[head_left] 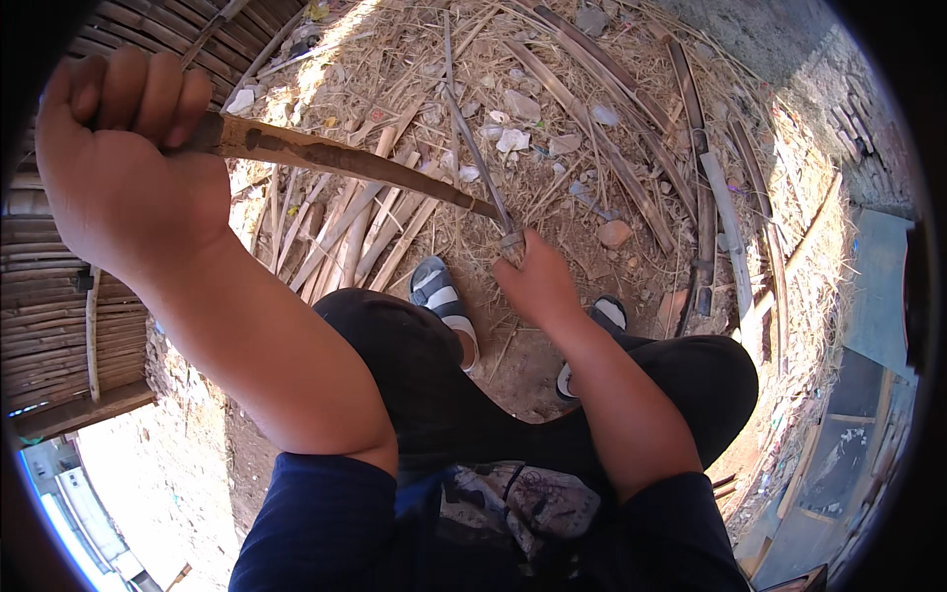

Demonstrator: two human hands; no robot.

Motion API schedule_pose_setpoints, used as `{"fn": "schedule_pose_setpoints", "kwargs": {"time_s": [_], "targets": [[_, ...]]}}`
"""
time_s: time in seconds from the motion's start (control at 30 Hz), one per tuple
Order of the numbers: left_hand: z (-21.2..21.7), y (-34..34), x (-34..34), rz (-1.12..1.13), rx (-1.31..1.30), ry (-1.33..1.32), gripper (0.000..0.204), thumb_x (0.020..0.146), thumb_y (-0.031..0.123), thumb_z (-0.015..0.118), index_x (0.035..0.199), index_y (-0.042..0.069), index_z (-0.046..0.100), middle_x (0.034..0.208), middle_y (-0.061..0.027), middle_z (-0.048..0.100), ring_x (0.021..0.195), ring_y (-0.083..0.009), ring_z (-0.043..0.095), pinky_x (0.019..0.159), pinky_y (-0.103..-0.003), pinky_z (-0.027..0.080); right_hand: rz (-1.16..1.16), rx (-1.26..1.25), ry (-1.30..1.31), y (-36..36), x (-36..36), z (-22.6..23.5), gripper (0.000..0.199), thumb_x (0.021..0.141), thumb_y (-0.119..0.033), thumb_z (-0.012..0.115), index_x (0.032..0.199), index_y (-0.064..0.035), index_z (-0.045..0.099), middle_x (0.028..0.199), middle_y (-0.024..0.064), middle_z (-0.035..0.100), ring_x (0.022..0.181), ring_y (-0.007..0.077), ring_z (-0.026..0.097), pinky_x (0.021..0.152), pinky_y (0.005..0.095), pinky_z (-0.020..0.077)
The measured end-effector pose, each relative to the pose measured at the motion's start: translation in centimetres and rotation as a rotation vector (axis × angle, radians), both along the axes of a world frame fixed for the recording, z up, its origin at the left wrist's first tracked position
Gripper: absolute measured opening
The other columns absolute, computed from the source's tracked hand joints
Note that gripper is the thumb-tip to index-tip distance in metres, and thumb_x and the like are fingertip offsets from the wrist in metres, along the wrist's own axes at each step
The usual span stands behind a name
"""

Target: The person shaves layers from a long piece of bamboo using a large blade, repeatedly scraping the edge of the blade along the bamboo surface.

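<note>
My left hand [138,148], raised at the upper left, is closed around the near end of a brown bamboo strip [326,156] with dark patches. The strip slants down to the right, its far end meeting or overlapping the base of a thin dark blade. That blade belongs to a knife [478,158], held low in front of my knees. My right hand [541,284] grips its handle, most of which the fingers hide. The blade points up and away; I cannot tell whether it cuts into the strip.
Split bamboo pieces [365,232] lie piled left of my feet. Longer dark bamboo lengths [607,138] stretch across the straw-strewn ground at the right, among stones and scraps. A slatted bamboo wall [59,326] stands at the left, a grey wall [789,59] at the far right.
</note>
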State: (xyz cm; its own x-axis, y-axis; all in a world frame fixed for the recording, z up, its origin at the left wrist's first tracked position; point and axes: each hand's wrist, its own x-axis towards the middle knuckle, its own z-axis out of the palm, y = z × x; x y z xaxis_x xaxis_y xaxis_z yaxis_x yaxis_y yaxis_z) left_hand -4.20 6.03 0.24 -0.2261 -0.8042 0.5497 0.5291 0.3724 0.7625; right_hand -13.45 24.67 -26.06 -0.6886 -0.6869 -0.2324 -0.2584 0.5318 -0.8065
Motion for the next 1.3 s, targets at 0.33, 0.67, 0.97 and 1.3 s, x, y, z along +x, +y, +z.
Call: {"fn": "schedule_pose_setpoints", "kwargs": {"time_s": [0.33, 0.67, 0.97, 1.3], "targets": [[-0.4, -0.2, -0.2, 0.055, 0.0, -0.008, 0.028, 0.1, 0.016, 0.036, 0.073, 0.012, 0.033, 0.059, 0.001, 0.022, 0.053, -0.0109, 0.018, 0.051, -0.028, 0.021, 0.135, 0.113, 0.056, 0.1, 1.8, 0.3, 0.062, 0.081, -0.019, 0.067, 0.134, 0.0035, 0.046, 0.089, 0.0246, 0.067, 0.089, 0.0429, 0.066, 0.08, 0.0497, 0.0525], [-0.3, -1.6, 0.5, 0.064, -0.101, -0.085, 0.029, 0.101, 0.015, 0.034, 0.073, 0.012, 0.033, 0.058, 0.001, 0.022, 0.052, -0.0112, 0.018, 0.051, -0.028, 0.021, 0.153, -0.096, 0.057, 0.2, 3.1, 6.4, 0.037, 0.08, -0.016, 0.068, 0.108, 0.0026, 0.054, 0.085, 0.0253, 0.066, 0.085, 0.0438, 0.065, 0.076, 0.0501, 0.0518], [-0.5, -0.9, -0.1, 0.045, -0.043, -0.021, 0.028, 0.1, 0.015, 0.037, 0.072, 0.012, 0.033, 0.058, 0.001, 0.022, 0.052, -0.0107, 0.018, 0.05, -0.027, 0.02, 0.108, 0.16, 0.02, 0.7, 1.3, 2.0, 0.036, 0.08, -0.016, 0.067, 0.107, 0.0036, 0.053, 0.084, 0.026, 0.066, 0.085, 0.0445, 0.065, 0.076, 0.0497, 0.0518], [-0.4, 0.0, -0.7, 0.113, -0.036, -0.026, 0.025, 0.096, 0.012, 0.037, 0.072, 0.012, 0.032, 0.058, 0.0006, 0.022, 0.052, -0.0109, 0.019, 0.05, -0.028, 0.02, 0.045, 0.172, 0.069, 1.8, 1.8, -5.4, 0.04, 0.081, -0.016, 0.067, 0.112, 0.0032, 0.053, 0.087, 0.0268, 0.066, 0.088, 0.0441, 0.065, 0.077, 0.0488, 0.0518]]}}
